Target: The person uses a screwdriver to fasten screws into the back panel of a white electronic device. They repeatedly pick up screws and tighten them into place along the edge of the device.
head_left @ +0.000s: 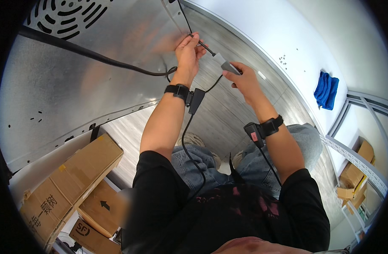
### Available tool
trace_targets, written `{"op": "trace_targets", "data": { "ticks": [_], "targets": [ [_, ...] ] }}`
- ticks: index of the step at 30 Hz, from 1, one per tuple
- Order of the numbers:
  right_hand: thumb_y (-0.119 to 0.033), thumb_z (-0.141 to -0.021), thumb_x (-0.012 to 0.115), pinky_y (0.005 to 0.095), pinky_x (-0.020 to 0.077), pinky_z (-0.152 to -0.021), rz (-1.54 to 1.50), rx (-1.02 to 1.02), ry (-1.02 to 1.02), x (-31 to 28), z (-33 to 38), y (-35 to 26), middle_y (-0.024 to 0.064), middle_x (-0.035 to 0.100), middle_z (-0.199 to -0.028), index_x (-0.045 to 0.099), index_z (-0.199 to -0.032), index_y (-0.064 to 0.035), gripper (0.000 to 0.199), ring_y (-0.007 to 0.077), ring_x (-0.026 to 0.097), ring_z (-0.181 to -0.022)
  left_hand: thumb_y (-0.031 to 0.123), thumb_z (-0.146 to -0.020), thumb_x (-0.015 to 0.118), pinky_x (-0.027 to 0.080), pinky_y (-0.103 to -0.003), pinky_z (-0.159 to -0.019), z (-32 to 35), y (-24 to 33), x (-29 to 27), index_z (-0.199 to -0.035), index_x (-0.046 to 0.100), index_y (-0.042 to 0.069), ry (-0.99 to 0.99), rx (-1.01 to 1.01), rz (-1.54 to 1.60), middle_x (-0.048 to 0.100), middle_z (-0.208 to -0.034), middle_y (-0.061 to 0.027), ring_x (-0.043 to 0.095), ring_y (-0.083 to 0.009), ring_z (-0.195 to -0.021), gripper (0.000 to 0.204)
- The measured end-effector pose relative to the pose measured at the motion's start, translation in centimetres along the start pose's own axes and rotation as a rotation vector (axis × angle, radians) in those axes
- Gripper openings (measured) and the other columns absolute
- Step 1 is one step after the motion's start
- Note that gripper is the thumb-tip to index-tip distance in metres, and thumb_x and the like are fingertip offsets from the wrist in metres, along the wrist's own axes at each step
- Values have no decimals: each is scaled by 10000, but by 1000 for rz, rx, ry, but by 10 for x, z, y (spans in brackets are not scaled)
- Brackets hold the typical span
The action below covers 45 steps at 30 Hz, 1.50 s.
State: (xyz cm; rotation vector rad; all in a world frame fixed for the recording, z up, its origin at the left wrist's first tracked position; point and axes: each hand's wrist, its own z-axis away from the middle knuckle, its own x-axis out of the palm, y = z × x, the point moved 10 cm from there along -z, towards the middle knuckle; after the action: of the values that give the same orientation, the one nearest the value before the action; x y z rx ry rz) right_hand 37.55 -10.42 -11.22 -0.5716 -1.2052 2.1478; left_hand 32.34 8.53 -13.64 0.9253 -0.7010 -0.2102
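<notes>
Between the left hand (188,53) and the right hand (245,81) is a small two-tone grey block (226,63) with a thin black lead (208,48) at its upper end. The right fingers and thumb grip the block's darker end; the left ones pinch the lead. Just left stands a large metal panel (81,93), crossed by a thick black cable (92,55). Below is the plank-patterned floor (228,120). Farther out are cardboard boxes (77,169) at lower left and a blue cloth (326,90) at right.

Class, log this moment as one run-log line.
left hand: holding black cord | right hand: gripping grey block | cord meets block's end | metal panel: person's left
</notes>
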Motion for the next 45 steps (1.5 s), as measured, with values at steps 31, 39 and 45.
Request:
{"op": "trace_targets", "data": {
  "ticks": [31, 39, 45],
  "targets": [
    [-299, -883, 596, 318, 504, -668, 549, -356, 87, 0, -5, -28, 88, 575, -1069, 557, -1177, -44, 391, 175, 593, -813, 117, -890, 595, 508, -239, -567, 12, 9, 1, -967, 592, 58, 146, -23, -39, 623, -859, -35, 624, -137, -721, 97],
    [-251, -854, 619, 271, 490, -590, 64, 102, -100, -1, -7, -2, 68, 614, -908, 551, -1175, -26, 397, 123, 578, -744, 99, -889, 586, 517, -260, -602, 7, 6, -2, -982, 580, 56, 152, -26, -12, 626, -873, -40, 633, -157, -737, 102],
    [-257, -768, 724, 267, 471, -546, 535, -378, 157, -12, -11, -22, 97, 592, -928, 601, -1057, -7, 401, 160, 588, -717, 76, -878, 583, 522, -263, -622, 10, 9, 2, -990, 571, 49, 142, -13, 41, 630, -892, -45, 642, -170, -772, 116]
  ]
}}
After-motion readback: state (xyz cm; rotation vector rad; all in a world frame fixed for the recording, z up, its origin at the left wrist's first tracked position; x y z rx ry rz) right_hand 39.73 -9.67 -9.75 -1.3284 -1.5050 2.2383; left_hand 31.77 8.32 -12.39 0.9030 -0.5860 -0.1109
